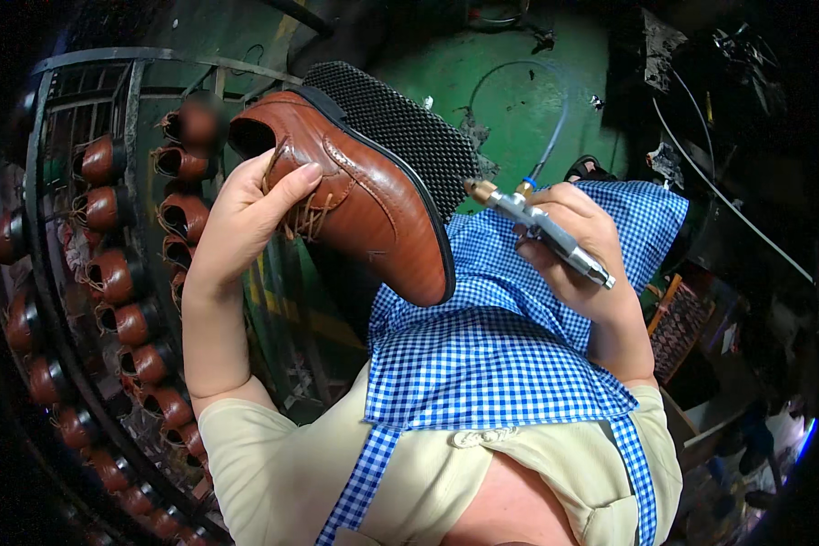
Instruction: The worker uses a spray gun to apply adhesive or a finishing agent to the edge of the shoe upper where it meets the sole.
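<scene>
A brown leather lace-up shoe (373, 205) with a black sole is held up by my left hand (262, 196). The thumb lies on the upper beside the laces, and the other fingers are hidden behind the shoe. To its right, my right hand (573, 237) is wrapped round a metal spray gun (551, 234). A brass-coloured nozzle on the gun points toward the shoe, apart from it. From the gun a thin air hose (562, 118) with a blue fitting curves away over the floor.
On my left stands a metal rack (41, 182) with rows of similar brown shoes (109, 276). Behind the held shoe is a black textured panel (387, 114). A blue checked apron (500, 364) covers my lap. Another pale hose (728, 200) runs across the right side, over the green floor (482, 82).
</scene>
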Motion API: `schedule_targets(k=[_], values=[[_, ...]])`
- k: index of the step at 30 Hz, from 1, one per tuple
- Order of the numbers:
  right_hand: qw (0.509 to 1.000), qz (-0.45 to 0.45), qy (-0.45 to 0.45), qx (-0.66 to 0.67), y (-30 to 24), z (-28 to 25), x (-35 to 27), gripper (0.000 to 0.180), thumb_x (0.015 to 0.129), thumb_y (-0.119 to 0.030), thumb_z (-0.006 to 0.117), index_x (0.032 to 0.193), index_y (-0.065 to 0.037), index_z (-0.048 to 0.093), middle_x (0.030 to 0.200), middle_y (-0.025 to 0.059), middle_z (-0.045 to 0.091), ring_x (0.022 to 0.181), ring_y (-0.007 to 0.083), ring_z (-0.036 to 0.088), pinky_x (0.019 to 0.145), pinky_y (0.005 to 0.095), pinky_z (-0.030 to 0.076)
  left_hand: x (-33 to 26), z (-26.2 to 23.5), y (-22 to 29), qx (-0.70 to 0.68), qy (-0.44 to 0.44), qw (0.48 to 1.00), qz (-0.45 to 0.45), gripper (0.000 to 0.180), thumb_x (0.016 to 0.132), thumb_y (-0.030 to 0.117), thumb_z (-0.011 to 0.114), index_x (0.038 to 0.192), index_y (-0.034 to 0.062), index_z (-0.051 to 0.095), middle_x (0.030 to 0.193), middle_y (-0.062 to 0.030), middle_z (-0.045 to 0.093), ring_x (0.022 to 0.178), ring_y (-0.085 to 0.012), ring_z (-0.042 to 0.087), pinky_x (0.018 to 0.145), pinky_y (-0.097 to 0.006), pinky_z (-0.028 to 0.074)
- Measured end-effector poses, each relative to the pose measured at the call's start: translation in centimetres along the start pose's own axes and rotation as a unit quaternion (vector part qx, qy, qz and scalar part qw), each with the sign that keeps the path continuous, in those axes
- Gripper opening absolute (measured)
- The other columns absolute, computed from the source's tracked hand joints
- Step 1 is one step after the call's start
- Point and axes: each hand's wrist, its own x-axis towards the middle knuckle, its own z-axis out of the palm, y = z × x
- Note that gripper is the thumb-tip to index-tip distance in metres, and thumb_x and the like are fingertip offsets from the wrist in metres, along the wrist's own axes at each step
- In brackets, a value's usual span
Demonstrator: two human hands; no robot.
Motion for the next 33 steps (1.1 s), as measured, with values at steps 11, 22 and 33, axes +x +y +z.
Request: schedule_targets(k=[11,22,33], values=[[0.998,-0.003,-0.049,0.042,0.3,1.7,1.5,0.016,0.08,-0.007,0.079,0.091,-0.001,0.069,0.086,0.0111,0.067,0.08,0.0284,0.065,0.07,0.0382,0.052,0.1,0.4,0.4,0.025,-0.004,1.0,-0.007,0.029,0.105,0.016,0.065,0.126,-0.0039,0.066,0.114,-0.0042,0.072,0.102,-0.0088,0.067,0.092,-0.027,0.054],[0.998,0.014,-0.052,0.03,0.5,2.1,1.5,0.019,0.08,-0.009,0.082,0.092,-0.002,0.069,0.085,0.0101,0.067,0.079,0.0286,0.065,0.07,0.0382,0.053,0.0,0.6,0.3,0.035,0.0,0.999,-0.005,0.029,0.105,0.016,0.065,0.126,-0.0036,0.066,0.114,-0.004,0.072,0.102,-0.0088,0.068,0.092,-0.026,0.054],[0.998,0.007,-0.061,0.001,0.3,2.2,1.5,0.023,0.077,-0.012,0.084,0.091,-0.003,0.069,0.084,0.0103,0.065,0.077,0.0294,0.064,0.066,0.0384,0.052,0.1,0.8,0.1,-0.002,0.003,1.0,0.003,0.028,0.105,0.016,0.065,0.126,-0.003,0.066,0.116,-0.0049,0.072,0.103,-0.01,0.068,0.093,-0.027,0.055]])
